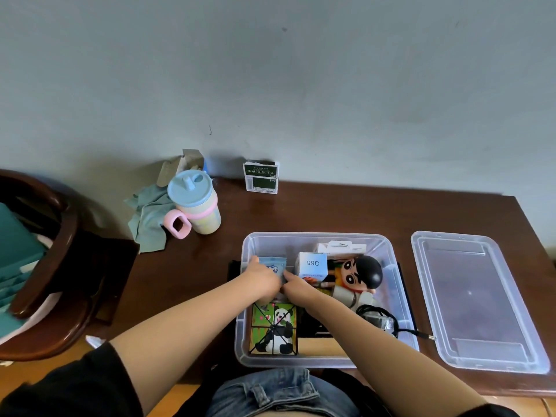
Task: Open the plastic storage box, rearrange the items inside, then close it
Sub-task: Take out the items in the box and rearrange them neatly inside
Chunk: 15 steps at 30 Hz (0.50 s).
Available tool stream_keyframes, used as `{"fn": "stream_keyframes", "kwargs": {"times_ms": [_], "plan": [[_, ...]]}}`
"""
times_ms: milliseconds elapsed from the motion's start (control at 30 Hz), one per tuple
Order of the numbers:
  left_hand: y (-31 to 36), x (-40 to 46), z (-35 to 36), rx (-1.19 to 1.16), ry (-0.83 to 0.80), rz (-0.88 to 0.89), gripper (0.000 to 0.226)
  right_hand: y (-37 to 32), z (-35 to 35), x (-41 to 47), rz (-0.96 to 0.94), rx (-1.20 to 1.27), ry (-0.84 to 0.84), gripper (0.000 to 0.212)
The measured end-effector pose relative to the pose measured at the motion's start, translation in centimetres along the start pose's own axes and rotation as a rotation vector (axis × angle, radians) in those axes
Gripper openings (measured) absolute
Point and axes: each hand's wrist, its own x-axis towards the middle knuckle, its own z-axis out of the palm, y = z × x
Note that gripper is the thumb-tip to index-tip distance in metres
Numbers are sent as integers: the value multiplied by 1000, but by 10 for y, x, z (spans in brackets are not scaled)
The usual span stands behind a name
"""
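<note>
Inside the lidless clear plastic storage box (391, 266), both the left hand (261, 277) and the right hand (296, 285) grip a small blue packet (275, 264), fingers partly hidden, beside a panda puzzle cube (275, 328).

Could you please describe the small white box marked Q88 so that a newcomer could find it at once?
Start at the clear storage box on the brown table. Toward its far side, just right of both hands, stands the small white box. Only it bears "Q88", between a blue packet and a black-haired cartoon figure.

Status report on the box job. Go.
Both hands, left hand and right hand, in the open storage box, on the blue packet. Lid off, lying right of box. Nothing blocking.
</note>
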Motion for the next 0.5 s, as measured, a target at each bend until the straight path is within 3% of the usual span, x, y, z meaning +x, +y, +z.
{"fn": "stream_keyframes", "kwargs": {"times_ms": [167,300,400,500], "plan": [[-1,-11,5,-223,229,-34,26,-5,-9,-20,-7,-97,-6,34],[-4,-17,7,-763,425,-51,20,6,-43,-58,-147,28,-12,26],[-2,-12,2,-1143,449,-48,33,22,-78,-80,-209,-9,364,20],[4,3,-6,-1338,396,-17,22,39,-103,-86,-167,-305,748,17]]}}
